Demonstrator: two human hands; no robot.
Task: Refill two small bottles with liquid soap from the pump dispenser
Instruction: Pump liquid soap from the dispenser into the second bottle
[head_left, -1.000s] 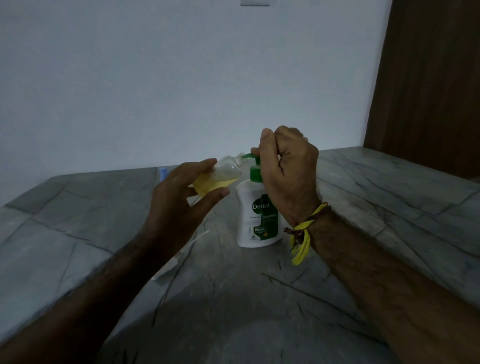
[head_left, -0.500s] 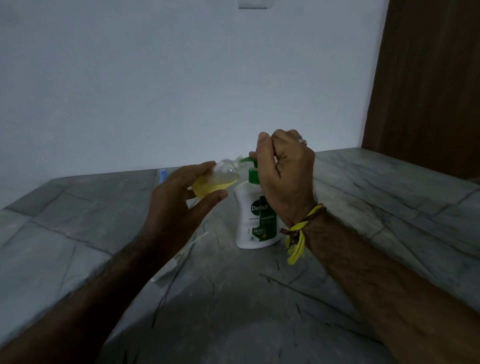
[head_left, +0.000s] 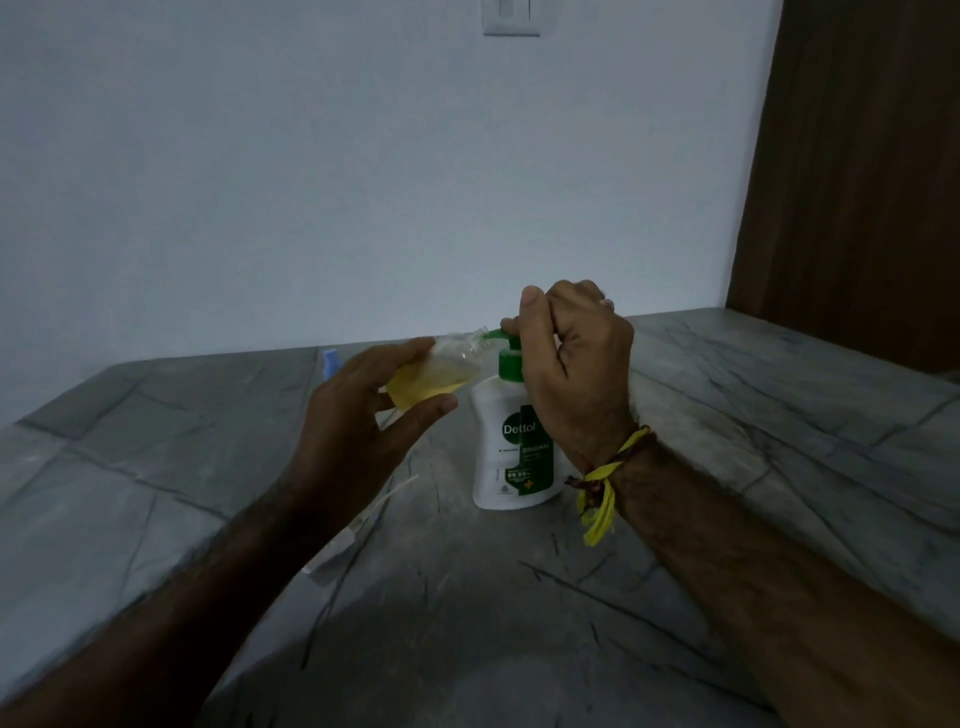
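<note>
At the table's (head_left: 779, 415) middle, the pump dispenser's (head_left: 511, 452) head is gripped by the right hand (head_left: 571, 374), now raised since a moment ago. The tilted small bottle (head_left: 431, 379), part-filled, is pinched by the left hand (head_left: 358, 410) at the spout; another stroke seems due.

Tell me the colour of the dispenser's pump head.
Green, on the pump head under the right hand; head view.

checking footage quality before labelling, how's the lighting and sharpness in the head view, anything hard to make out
Head view: dim, flat bluish light, no glare. The pump dispenser label reads clearly, and the small bottle in the left hand shows yellow liquid. The right hand hides the pump top. Forearms near the bottom edge fall into dark shadow; wide-angle bending shows on the counter edges.
</note>
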